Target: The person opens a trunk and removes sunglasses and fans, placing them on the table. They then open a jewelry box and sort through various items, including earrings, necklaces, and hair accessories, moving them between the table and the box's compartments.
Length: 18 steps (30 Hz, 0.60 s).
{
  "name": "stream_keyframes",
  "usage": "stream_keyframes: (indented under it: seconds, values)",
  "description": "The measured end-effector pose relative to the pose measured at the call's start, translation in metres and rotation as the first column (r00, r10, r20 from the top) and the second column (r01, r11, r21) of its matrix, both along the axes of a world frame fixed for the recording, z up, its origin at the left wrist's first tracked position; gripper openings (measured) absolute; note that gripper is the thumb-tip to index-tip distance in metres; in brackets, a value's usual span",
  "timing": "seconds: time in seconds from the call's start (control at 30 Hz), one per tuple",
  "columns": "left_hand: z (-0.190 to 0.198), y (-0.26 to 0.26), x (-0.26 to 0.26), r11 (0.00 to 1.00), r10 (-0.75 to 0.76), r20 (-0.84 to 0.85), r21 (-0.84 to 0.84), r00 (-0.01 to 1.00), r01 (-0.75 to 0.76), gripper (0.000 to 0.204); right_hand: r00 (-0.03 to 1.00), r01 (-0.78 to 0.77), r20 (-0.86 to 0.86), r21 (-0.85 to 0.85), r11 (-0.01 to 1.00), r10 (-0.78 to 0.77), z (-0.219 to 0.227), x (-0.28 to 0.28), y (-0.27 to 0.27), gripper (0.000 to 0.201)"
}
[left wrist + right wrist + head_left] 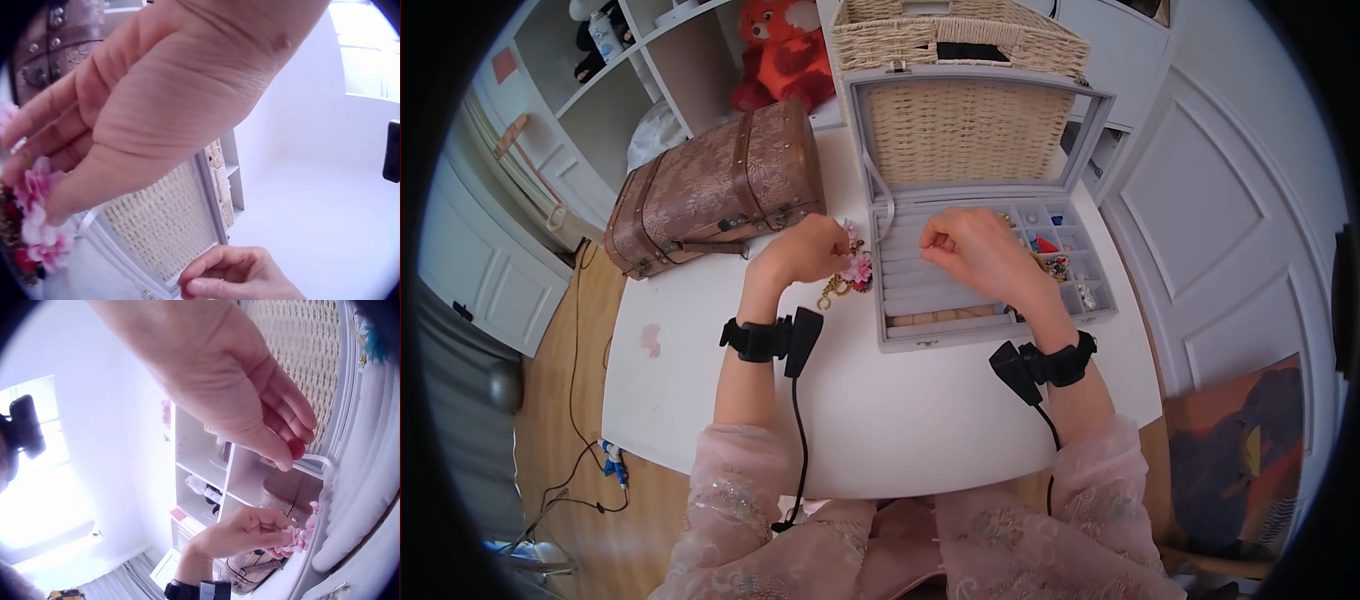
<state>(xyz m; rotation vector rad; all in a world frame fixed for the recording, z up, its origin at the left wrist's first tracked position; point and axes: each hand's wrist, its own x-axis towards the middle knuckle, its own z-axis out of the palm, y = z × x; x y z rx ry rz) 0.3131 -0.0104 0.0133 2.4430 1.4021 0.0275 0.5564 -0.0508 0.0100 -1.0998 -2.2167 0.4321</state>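
Observation:
My left hand (805,250) is between the brown case and the jewelry box, its thumb and fingers pinching a string of pink flowers (40,219) with red beads. A gold chain with a ring (832,292) shows at the lower end of the flowers in the head view. Over the grey lined jewelry box (915,345) hovers my right hand (985,255), fingers loosely curled and nothing seen in them. The box lid (975,185) stands raised. Inside are padded ring rolls (910,275) and, on the right, small compartments with trinkets (1057,265).
A brown embossed case (710,190) rests at the table's back left. Behind the raised lid stands a woven basket (960,35). White shelves (680,75) hold a red plush toy (785,50). Cables from the wrist cameras hang over the white table (900,420).

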Motion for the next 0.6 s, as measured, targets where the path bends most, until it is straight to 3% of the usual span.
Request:
stream_keyframes:
  seconds: [0.07,0.1,0.17,0.23,0.3,0.43,0.6]
  values:
    - [-0.013,-0.007,-0.008,0.996,-0.090,0.167,0.018,0.982,0.088,0.014,1.000,-0.007,-0.002,0.024,1.000,0.007,-0.001,-0.002,0.000,0.009]
    - [-0.016,-0.011,-0.012,0.996,-0.088,0.164,0.020,0.982,0.086,0.014,0.999,-0.001,0.032,0.022,1.000,0.000,-0.001,-0.004,0.000,0.010]
    - [-0.022,-0.018,-0.018,0.957,0.044,0.311,-0.286,0.949,0.049,0.014,0.998,0.005,0.065,0.019,1.000,-0.007,-0.003,-0.007,-0.001,0.010]
    - [-0.035,-0.018,-0.024,0.957,0.026,0.321,-0.282,0.947,0.069,0.016,0.996,-0.059,0.074,0.006,0.998,0.058,-0.008,-0.012,-0.003,0.010]
    - [-0.046,-0.016,-0.027,0.899,0.053,0.491,-0.403,0.869,0.173,0.020,0.992,-0.101,0.075,0.022,0.995,0.099,-0.013,-0.020,-0.007,0.009]
    - [-0.059,-0.012,-0.025,0.863,0.107,0.538,-0.468,0.836,0.191,0.021,0.969,-0.231,0.087,-0.010,0.973,0.231,-0.021,-0.041,-0.015,0.009]
    - [-0.079,-0.012,-0.026,0.859,0.228,0.678,-0.478,0.699,0.183,0.017,0.974,-0.225,-0.005,-0.006,0.974,0.225,-0.033,-0.058,-0.025,0.008]
